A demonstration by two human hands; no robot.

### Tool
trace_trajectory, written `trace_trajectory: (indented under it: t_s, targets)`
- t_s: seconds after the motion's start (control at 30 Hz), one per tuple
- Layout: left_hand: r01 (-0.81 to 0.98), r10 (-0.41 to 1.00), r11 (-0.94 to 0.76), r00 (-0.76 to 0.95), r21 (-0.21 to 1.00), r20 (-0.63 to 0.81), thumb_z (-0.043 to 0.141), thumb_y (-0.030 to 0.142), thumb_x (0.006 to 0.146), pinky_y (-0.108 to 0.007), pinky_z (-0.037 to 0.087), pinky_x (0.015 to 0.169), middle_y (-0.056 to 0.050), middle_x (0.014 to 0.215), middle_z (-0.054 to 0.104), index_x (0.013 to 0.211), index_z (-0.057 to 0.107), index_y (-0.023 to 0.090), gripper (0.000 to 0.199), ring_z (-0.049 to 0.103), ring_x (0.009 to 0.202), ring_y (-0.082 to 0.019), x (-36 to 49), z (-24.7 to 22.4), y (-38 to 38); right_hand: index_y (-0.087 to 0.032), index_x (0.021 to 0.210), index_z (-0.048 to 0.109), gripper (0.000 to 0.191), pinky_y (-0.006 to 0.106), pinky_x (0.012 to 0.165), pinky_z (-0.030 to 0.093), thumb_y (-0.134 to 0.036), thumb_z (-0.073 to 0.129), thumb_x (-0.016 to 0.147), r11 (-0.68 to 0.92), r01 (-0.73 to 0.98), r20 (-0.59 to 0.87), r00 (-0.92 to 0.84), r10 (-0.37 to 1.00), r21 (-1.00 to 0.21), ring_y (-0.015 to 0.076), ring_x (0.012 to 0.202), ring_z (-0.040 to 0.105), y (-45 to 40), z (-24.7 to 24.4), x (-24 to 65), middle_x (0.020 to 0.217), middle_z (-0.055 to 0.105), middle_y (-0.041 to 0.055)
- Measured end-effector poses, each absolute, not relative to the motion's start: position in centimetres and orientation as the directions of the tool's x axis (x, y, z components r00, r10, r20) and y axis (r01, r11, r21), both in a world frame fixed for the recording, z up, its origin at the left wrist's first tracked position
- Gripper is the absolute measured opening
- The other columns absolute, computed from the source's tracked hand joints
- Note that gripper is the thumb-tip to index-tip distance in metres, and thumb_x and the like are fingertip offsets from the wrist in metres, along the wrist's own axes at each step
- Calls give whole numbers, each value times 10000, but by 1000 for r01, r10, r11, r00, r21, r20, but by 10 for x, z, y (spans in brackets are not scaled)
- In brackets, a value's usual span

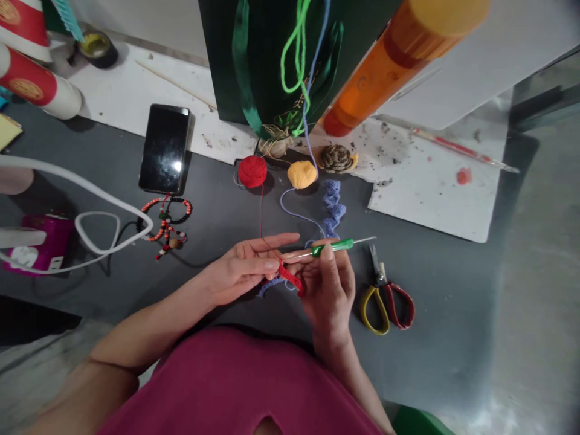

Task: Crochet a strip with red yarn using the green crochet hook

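My right hand (330,284) is closed around a crochet hook (333,248) with a green handle, its metal shaft pointing left. A short red crocheted strip (290,278) stretches between both hands. My left hand (247,266) pinches the strip's left end between thumb and fingers, its index finger stretched out above. Red yarn runs from that hand up to a red yarn ball (252,171). Beneath the hands lies some blue crochet (268,285), partly hidden. A curled blue crocheted piece (334,208) rests just beyond the hook.
Scissors (385,296) lie right of my right hand. A yellow yarn ball (302,174), a brown crocheted piece (336,158), a phone (165,148) and a beaded bracelet (165,226) lie farther back. Behind stand a dark green bag (272,60) and an orange bottle (385,66). A white cable (90,181) loops at left.
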State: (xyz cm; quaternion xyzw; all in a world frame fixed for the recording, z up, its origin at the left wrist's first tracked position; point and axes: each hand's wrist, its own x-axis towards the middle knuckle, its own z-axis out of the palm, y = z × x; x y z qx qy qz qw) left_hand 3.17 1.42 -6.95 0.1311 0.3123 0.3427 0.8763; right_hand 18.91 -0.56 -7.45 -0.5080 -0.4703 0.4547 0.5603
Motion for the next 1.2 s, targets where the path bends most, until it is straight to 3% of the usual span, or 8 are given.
trace_trajectory:
  t_s: [0.17, 0.27, 0.43, 0.53, 0.6, 0.73, 0.93, 1.2]
  targets:
    - [-488, 715, 698, 513, 525, -475, 929, 312, 664, -325, 512, 803, -36, 855, 743, 1175, 799, 253, 531, 663, 792, -162, 32, -61, 15, -282, 958, 628, 164, 276, 475, 556, -422, 573, 1026, -31, -306, -52, 62, 997, -952, 142, 432, 632, -5, -75, 181, 622, 722, -57]
    - [-368, 810, 580, 356, 727, -466, 885, 314, 728, -338, 507, 834, -1, 843, 711, 1258, 760, 287, 545, 660, 793, -157, 31, -53, 11, -282, 963, 645, 139, 195, 361, 416, -416, 633, 995, -61, -344, -76, 31, 997, -937, 98, 434, 596, -7, -72, 178, 740, 778, -44]
    - [42, 984, 155, 81, 987, -158, 861, 218, 757, -494, 375, 1105, 18, 768, 729, 1136, 786, 345, 407, 672, 824, -207, 28, -49, -3, -295, 948, 658, 110, 172, 287, 279, -400, 658, 980, -20, -443, -5, -35, 999, -896, 47, 320, 394, -8, -69, 181, 788, 801, -49]
    - [-38, 992, 100, 80, 994, -97, 850, 269, 786, -471, 455, 1000, 17, 758, 733, 1338, 684, 364, 584, 659, 784, -213, 29, -51, -3, -310, 935, 680, 91, 167, 273, 243, -398, 693, 958, -58, -508, -50, -30, 998, -859, 35, 297, 310, -9, -68, 181, 791, 801, -64]
    - [-201, 963, 260, 131, 945, -237, 814, 271, 824, -393, 514, 889, -7, 825, 739, 1558, 478, 312, 809, 662, 811, -196, 31, -51, 1, -314, 921, 703, 89, 164, 304, 276, -399, 723, 939, -116, -538, -149, 18, 989, -835, 23, 302, 290, -9, -67, 180, 807, 807, -68]
    - [-419, 888, 457, 261, 785, -378, 814, 225, 798, -258, 517, 781, 31, 812, 694, 1652, 282, 282, 1008, 637, 786, -123, 33, -51, 11, -298, 869, 709, 164, 163, 332, 285, -443, 785, 878, -181, -528, -273, 101, 957, -829, 11, 310, 298, -8, -67, 178, 823, 822, -58]
    - [-446, 872, 488, 290, 750, -394, 822, 188, 785, -237, 508, 783, 42, 804, 673, 1656, 272, 278, 1033, 611, 786, -104, 31, -52, 13, -269, 842, 687, 268, 163, 364, 374, -500, 821, 821, -189, -465, -301, 180, 937, -865, 67, 408, 556, -5, -65, 180, 732, 800, -37]
    - [-450, 869, 493, 306, 745, -390, 823, 205, 785, -237, 481, 739, 41, 777, 652, 1611, 391, 269, 934, 570, 754, -101, 30, -55, 14, -270, 896, 614, 264, 174, 267, 229, -521, 686, 935, -174, -377, -258, 184, 948, -910, 20, 268, 261, -5, -65, 186, 690, 767, -44]
